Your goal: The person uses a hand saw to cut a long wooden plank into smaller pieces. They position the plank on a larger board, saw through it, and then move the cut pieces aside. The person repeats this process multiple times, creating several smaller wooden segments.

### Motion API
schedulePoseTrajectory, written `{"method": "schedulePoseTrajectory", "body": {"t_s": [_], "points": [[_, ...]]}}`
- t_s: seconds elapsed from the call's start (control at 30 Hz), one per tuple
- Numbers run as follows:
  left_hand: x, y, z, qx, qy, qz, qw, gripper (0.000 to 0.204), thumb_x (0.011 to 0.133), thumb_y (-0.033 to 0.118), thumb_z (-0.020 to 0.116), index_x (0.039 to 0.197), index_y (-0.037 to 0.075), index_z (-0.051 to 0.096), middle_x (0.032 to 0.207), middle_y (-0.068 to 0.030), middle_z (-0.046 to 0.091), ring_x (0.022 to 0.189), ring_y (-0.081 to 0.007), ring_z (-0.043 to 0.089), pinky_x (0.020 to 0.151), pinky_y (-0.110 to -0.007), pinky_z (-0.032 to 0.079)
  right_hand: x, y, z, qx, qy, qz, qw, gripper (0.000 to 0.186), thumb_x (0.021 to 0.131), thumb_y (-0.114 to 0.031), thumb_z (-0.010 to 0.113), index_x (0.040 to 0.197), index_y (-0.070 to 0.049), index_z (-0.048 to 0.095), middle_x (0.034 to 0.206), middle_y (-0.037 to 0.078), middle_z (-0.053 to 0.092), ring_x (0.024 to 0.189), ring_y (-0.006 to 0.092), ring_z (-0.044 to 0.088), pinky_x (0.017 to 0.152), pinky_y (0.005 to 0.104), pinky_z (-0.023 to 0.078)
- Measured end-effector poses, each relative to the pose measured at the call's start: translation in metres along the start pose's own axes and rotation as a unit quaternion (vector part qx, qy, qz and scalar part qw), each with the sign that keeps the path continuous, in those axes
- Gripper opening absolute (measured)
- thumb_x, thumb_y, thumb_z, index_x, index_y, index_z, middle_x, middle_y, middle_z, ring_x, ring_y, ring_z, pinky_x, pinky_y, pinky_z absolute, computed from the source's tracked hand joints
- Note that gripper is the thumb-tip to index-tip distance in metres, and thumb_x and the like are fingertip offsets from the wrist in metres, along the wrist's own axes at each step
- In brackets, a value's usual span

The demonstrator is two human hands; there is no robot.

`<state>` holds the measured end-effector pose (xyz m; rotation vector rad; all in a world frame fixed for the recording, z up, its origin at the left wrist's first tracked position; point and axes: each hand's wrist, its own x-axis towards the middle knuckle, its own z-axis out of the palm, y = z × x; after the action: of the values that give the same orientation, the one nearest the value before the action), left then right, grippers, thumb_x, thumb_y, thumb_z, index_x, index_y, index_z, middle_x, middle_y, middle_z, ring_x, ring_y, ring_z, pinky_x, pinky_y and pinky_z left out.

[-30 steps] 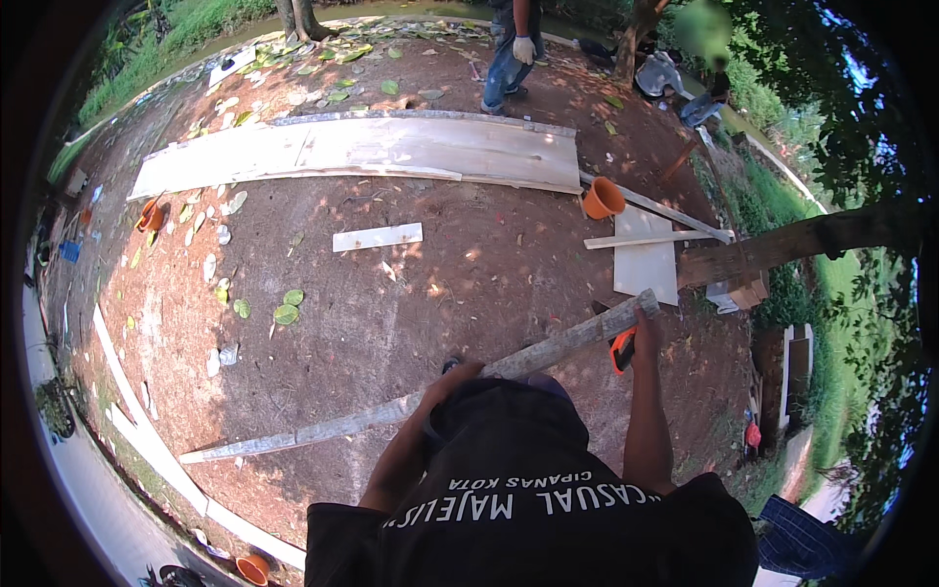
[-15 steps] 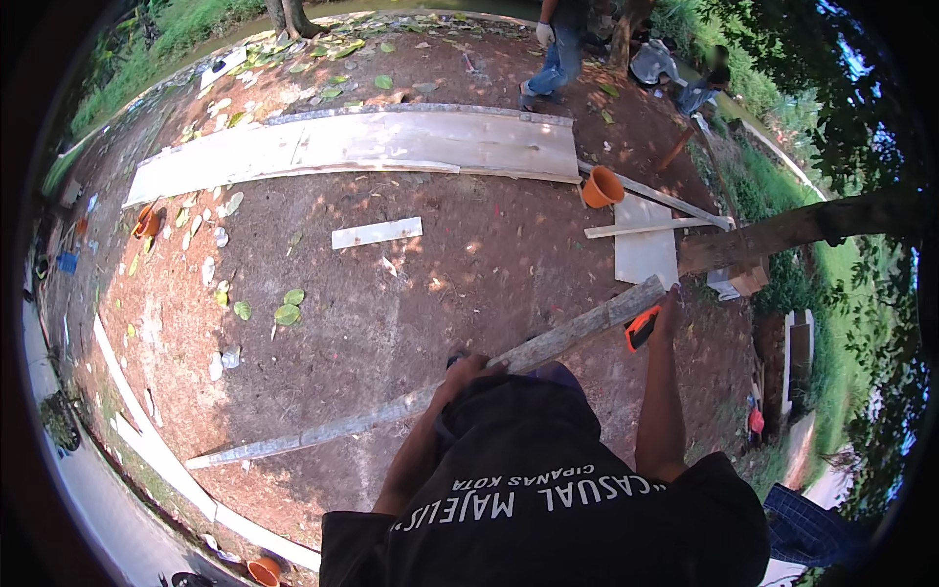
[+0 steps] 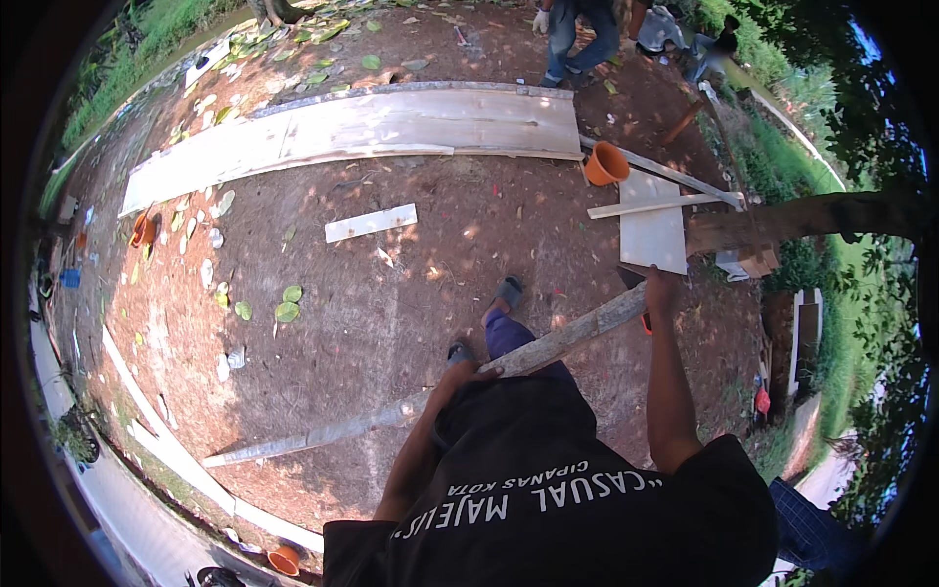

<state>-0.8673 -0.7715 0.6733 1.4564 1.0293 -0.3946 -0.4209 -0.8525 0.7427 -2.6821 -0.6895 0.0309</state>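
Observation:
My left hand [image 3: 464, 376] grips a long, weathered wooden beam [image 3: 578, 333], which runs diagonally across in front of my body. My right hand [image 3: 661, 292] is closed near the beam's upper right end, together with an orange-handled tool [image 3: 647, 323] that looks like a saw and is mostly hidden by hand and beam. Beyond that end, a pale board [image 3: 649, 230] lies on the ground under a crossed narrow strip [image 3: 611, 211], beside an orange bucket [image 3: 605, 163]. My sandaled feet [image 3: 508, 293] show behind the beam.
A long pale panel [image 3: 352, 129] lies ahead, a short board [image 3: 371, 222] nearer. A co-worker [image 3: 577, 39] stands behind the panel; another person [image 3: 712, 54] is farther right. A tree trunk [image 3: 802, 220] juts in at right. Long white boards [image 3: 181, 445] and another bucket [image 3: 284, 560] lie left.
The beam's right end and my right hand have moved up and slightly right. One of my feet has stepped forward into view. The co-worker has moved right along the panel.

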Motion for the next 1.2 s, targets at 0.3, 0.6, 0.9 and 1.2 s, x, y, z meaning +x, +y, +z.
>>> {"method": "schedulePoseTrajectory", "body": {"t_s": [0.3,0.6,0.9,1.2], "points": [[0.072,0.045,-0.035,0.012,-0.061,-0.066,0.996,0.08,0.081,0.07,0.066,0.113,-0.003,0.071,0.112,-0.0281,0.07,0.109,-0.0409,0.068,0.092,-0.048,0.052,0.075,0.021,0.062,-0.122,-0.155,0.12,0.973,0.056,0.095,-0.049,0.051,0.102,0.001,0.074,0.107,0.027,0.071,0.103,0.045,0.068,0.089,0.0552,0.053],[0.141,0.103,-0.063,0.076,-0.056,-0.054,0.994,0.081,0.08,0.071,0.066,0.112,-0.003,0.072,0.111,-0.028,0.07,0.108,-0.041,0.068,0.092,-0.048,0.052,0.169,0.067,0.1,-0.256,-0.208,0.001,0.944,0.056,0.105,-0.046,0.039,0.103,-0.002,0.074,0.098,0.024,0.072,0.091,0.0396,0.072,0.077,0.0519,0.057],[0.157,0.144,-0.095,0.068,-0.001,-0.074,0.995,0.081,0.08,0.071,0.066,0.112,-0.003,0.072,0.111,-0.028,0.071,0.108,-0.041,0.068,0.092,-0.048,0.052,0.206,-0.006,0.101,-0.12,-0.267,0.196,0.936,0.065,0.099,-0.048,0.041,0.122,0.008,0.062,0.126,0.03,0.063,0.116,0.048,0.06,0.101,0.0532,0.045],[0.16,0.129,-0.16,0.117,-0.004,-0.079,0.99,0.082,0.079,0.072,0.066,0.111,-0.003,0.073,0.111,-0.0279,0.071,0.107,-0.0411,0.068,0.092,-0.049,0.052,0.168,0.02,0.139,-0.096,-0.286,0.167,0.939,0.071,0.101,-0.054,0.041,0.126,0.009,0.06,0.125,0.03,0.063,0.116,0.0441,0.062,0.098,0.0516,0.048]]}}
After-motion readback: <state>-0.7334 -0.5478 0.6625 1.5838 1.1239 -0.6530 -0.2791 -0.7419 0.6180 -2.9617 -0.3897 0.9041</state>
